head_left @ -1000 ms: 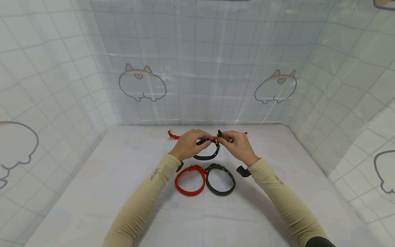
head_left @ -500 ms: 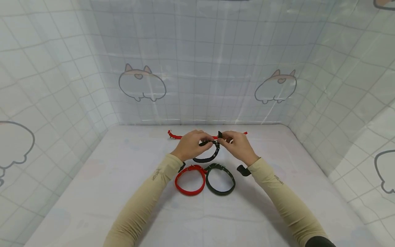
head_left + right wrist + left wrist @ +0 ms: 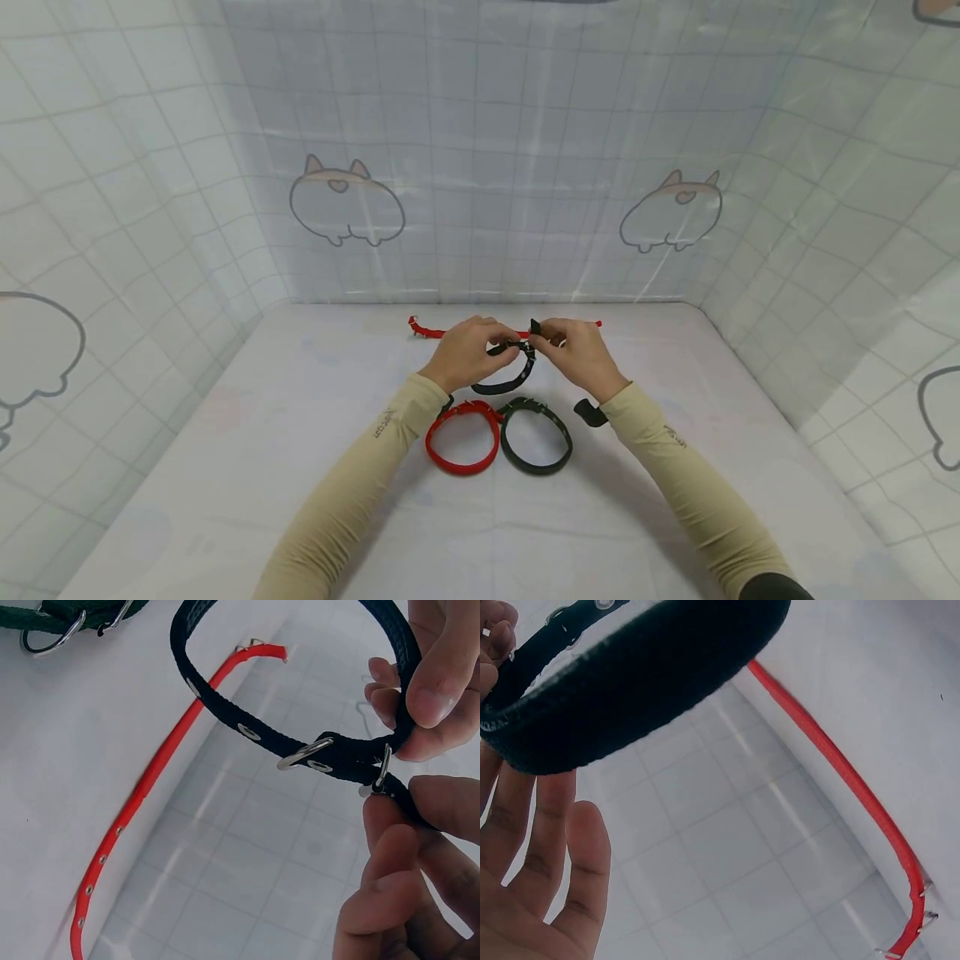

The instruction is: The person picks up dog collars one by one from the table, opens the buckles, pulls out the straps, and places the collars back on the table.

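Both hands work on a black dog collar [image 3: 504, 388], raised over the table and looped through its buckle. My left hand [image 3: 468, 352] pinches the loop close to the buckle between thumb and fingers. The collar's free end [image 3: 535, 327] sticks up from my right hand [image 3: 582, 354], which pinches it just past the buckle. In the right wrist view, the metal buckle [image 3: 384, 769] has the strap threaded through it, and a D-ring [image 3: 305, 754] and metal eyelets [image 3: 249, 732] show along the band. The left wrist view shows the band's plain outer side [image 3: 637, 694].
Nearer the body, a red collar [image 3: 462, 473] and a dark green collar [image 3: 536, 469] lie side by side as closed loops. Behind the hands a red collar [image 3: 427, 332] lies stretched out along the back of the white table [image 3: 337, 400]. Grid-patterned sheets [image 3: 510, 208] enclose the sides and back.
My left hand has shifted slightly to the right and the collar loop has tilted a little. The right hand keeps nearly the same place; the collars on the table have not moved.
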A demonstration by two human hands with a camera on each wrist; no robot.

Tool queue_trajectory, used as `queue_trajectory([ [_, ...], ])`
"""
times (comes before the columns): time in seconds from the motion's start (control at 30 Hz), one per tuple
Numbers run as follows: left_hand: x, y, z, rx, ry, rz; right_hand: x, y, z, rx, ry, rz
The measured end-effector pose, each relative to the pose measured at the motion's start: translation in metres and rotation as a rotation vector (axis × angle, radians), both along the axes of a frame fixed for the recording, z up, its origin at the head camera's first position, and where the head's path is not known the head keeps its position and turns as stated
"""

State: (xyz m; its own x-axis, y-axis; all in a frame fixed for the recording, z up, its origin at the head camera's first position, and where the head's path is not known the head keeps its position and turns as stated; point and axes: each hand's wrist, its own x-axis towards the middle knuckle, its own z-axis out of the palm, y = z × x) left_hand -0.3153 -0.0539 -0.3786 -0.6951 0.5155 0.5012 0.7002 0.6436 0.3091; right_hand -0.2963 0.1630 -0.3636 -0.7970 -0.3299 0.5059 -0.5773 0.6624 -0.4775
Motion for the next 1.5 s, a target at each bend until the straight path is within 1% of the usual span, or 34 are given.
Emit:
queue_trajectory([
  [0.1, 0.0, 0.001, 0.0, 0.009, -0.011, 0.01, 0.0, 0.0, 0.001, -0.011, 0.027, 0.009],
  [0.37, 0.004, 0.004, 0.002, 0.024, -0.009, 0.024, 0.001, 0.0, -0.002, -0.044, 0.107, -0.006],
  [0.5, 0.004, 0.005, 0.003, 0.031, -0.018, 0.033, 0.0, -0.001, -0.003, -0.05, 0.127, -0.016],
  [0.7, 0.002, 0.006, -0.003, 0.039, -0.028, 0.035, 0.0, -0.003, -0.004, -0.062, 0.117, -0.003],
  [0.87, 0.001, 0.007, -0.008, 0.015, -0.015, 0.076, 0.0, -0.006, -0.003, -0.051, 0.098, 0.0],
  [1.03, 0.002, 0.013, -0.005, -0.012, 0.008, 0.104, 0.003, -0.008, -0.001, -0.061, 0.102, -0.007],
  [1.2, 0.004, 0.016, -0.004, -0.008, 0.011, 0.121, 0.006, -0.01, 0.0, -0.065, 0.123, -0.002],
  [1.3, 0.006, 0.017, -0.003, -0.003, 0.008, 0.133, 0.007, -0.011, 0.0, -0.061, 0.121, -0.01],
  [1.4, 0.006, 0.017, -0.004, -0.033, 0.029, 0.143, 0.006, -0.01, 0.0, -0.061, 0.109, -0.012],
  [1.5, 0.008, 0.017, -0.003, -0.132, 0.106, 0.147, 0.006, -0.01, 0.0, -0.063, 0.119, -0.004],
])
